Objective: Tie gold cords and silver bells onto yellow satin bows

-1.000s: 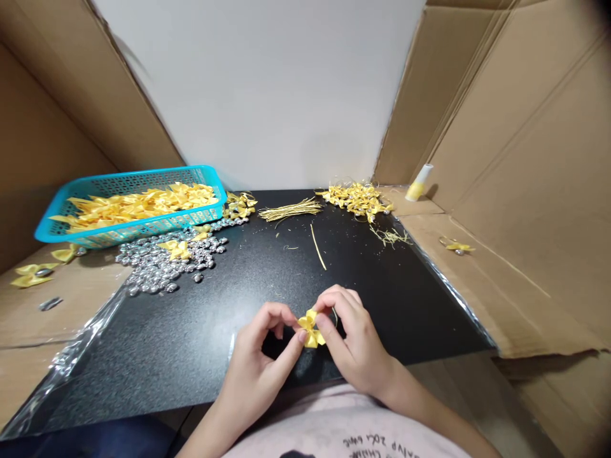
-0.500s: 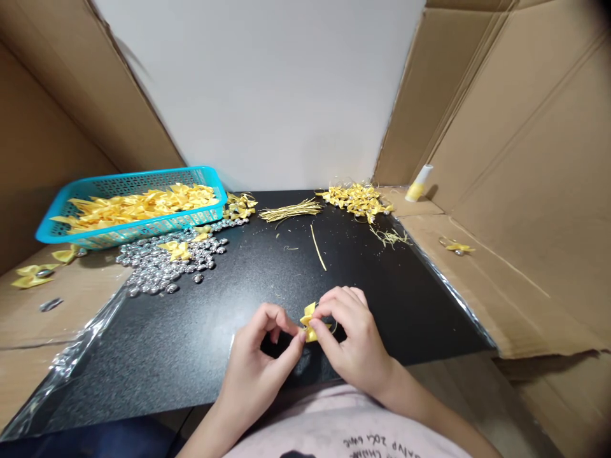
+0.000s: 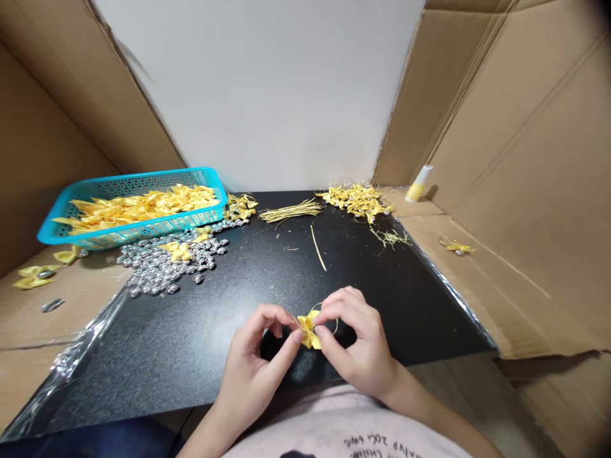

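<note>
Right at the near side of the black bench (image 3: 191,356), a yellow bow (image 3: 310,340) is being held up between two hands, just in front of the pale shirt (image 3: 305,420). Its left edge is pinched by the left hand (image 3: 260,356), thumb and forefinger clamped there, the thumb tip laid at the lower left of the folds. Its right side is gripped by the right hand (image 3: 360,343): forefinger set at the upper right, thumb just below, both clamped on the fabric. So the bow's middle is framed by four fingertips, with one lobe left showing above and another fanned out below, between the two thumbs. What is tucked inside either pinch is hidden and cannot be told. A thin wire (image 3: 337,327) is seen looped out beside the right fingers.

Beyond, a single wire stem (image 3: 318,247) is laid alone on the black surface, well apart from both hands, and behind it a wire bundle (image 3: 291,210) is stretched sideways. Over to the left, silver beads (image 3: 157,273) are spread before a blue basket (image 3: 221,191), which is heaped with yellow ribbon pieces (image 3: 143,208). At the far right, beaded bows (image 3: 356,200) are piled, with wire clippings (image 3: 390,237) scattered just beside them.
</note>
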### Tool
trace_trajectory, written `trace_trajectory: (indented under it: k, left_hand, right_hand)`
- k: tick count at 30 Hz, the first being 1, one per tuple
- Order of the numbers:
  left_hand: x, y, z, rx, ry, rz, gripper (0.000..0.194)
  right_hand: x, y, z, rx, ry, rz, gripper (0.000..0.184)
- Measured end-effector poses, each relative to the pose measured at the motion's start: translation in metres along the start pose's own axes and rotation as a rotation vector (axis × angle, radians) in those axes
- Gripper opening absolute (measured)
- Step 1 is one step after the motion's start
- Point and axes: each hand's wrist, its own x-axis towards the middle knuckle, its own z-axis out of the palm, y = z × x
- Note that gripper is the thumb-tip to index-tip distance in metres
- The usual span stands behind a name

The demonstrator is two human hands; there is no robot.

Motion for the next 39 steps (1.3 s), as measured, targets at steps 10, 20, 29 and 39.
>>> trace_trajectory:
  k: [10, 20, 29, 39]
  left_hand:
    - [0.000, 0.003, -0.001, -0.050, -0.043, -0.024, 0.007]
    - [0.001, 0.006, -0.001, -0.081, -0.075, 0.026, 0.011]
    - [0.000, 0.010, -0.003, -0.065, -0.064, 0.069, 0.013]
    - [0.003, 0.012, -0.003, -0.091, -0.043, 0.044, 0.010]
  right_hand:
    - [-0.001, 0.000, 0.000, -0.035, -0.054, 0.038, 0.016]
    - [0.000, 0.001, 0.001, -0.078, -0.050, 0.006, 0.009]
    - [0.001, -0.001, -0.002, -0.106, -0.162, 0.014, 0.011]
    - [-0.001, 0.000, -0.001, -0.012, -0.136, 0.007, 0.008]
